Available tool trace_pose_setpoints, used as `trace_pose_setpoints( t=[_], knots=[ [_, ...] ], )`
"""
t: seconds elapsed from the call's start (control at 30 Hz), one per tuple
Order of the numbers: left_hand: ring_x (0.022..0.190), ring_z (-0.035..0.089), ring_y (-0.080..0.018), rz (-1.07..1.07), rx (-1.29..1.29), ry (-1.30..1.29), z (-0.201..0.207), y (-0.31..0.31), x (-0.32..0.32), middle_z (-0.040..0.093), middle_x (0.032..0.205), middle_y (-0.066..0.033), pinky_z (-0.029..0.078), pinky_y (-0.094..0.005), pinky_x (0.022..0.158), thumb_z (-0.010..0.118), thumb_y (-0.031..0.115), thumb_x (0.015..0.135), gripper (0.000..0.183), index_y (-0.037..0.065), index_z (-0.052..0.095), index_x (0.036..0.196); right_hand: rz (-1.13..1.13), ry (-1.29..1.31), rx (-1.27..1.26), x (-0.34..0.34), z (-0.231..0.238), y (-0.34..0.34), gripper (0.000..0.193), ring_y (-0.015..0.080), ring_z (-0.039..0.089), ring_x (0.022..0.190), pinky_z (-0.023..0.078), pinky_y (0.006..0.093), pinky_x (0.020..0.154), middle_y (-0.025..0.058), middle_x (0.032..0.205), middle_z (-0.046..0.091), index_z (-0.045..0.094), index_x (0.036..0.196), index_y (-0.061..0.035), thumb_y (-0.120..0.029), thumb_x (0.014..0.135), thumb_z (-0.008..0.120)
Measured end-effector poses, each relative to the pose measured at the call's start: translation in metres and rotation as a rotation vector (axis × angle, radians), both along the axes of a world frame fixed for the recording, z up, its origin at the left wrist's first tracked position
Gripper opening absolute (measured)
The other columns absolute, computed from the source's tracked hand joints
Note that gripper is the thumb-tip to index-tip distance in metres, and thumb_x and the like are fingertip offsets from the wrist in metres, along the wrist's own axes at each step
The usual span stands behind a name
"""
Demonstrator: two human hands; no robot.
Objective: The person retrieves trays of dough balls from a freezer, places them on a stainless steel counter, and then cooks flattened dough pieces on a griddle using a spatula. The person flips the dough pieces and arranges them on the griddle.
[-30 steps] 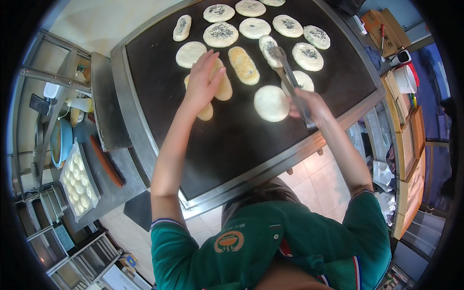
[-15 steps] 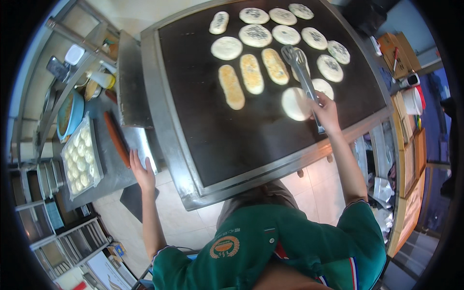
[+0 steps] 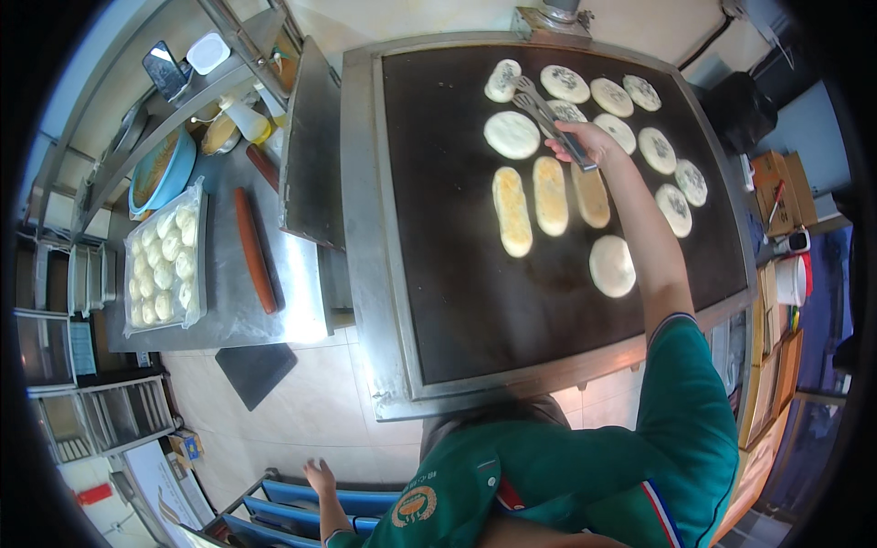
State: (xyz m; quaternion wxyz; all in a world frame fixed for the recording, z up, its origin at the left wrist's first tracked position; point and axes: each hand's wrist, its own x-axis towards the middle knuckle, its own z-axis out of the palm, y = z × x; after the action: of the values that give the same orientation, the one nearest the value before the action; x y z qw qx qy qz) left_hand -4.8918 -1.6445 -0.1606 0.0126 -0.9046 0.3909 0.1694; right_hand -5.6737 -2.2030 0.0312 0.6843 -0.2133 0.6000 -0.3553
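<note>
We get bright light overall, white glare on the counter (image 3: 304,285) well left of the gripping right hand (image 3: 590,141), fisheye-bent edges, black corners.

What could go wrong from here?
1. The right forearm reaches across the griddle; if that is hot, skin could get burned.
2. The tongs in the right hand are close to the small seeded oblong bread; they might dent it.
3. Neighbouring breads sit close, so a slip could nudge one.

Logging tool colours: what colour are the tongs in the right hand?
The tongs are silvery grey, seen best in the head view.
</note>
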Motion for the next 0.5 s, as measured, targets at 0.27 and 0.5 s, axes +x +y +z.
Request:
trace_pose_setpoints(
  t=[0.27,0.5],
  knots=[
    [0.090,0.065,-0.0391,0.036,0.236,0.146,-0.011,0.087,-0.026,0.068,0.094,-0.0225,0.052,-0.0470,0.080,0.065,0.030,0.084,0.029,0.002,0.067,0.092,-0.096,0.038,-0.172,0.014,-0.031,-0.100,0.024,0.0131,0.061,0.060,0.054,0.0242,0.054,0.0100,0.089,0.066,0.058,0.109,-0.0003,-0.013,0.090,0.066],
    [0.088,0.066,-0.0377,-0.016,0.257,0.143,-0.010,0.052,-0.024,0.070,0.091,-0.0185,0.053,-0.0452,0.076,0.065,0.031,0.086,0.028,0.005,0.067,0.095,0.041,1.318,-0.787,0.006,-0.009,-0.034,0.050,0.0275,0.068,0.079,0.053,0.0373,0.070,0.0143,0.091,0.071,0.062,0.122,-0.0037,-0.023,0.078,0.075]
  ],
)
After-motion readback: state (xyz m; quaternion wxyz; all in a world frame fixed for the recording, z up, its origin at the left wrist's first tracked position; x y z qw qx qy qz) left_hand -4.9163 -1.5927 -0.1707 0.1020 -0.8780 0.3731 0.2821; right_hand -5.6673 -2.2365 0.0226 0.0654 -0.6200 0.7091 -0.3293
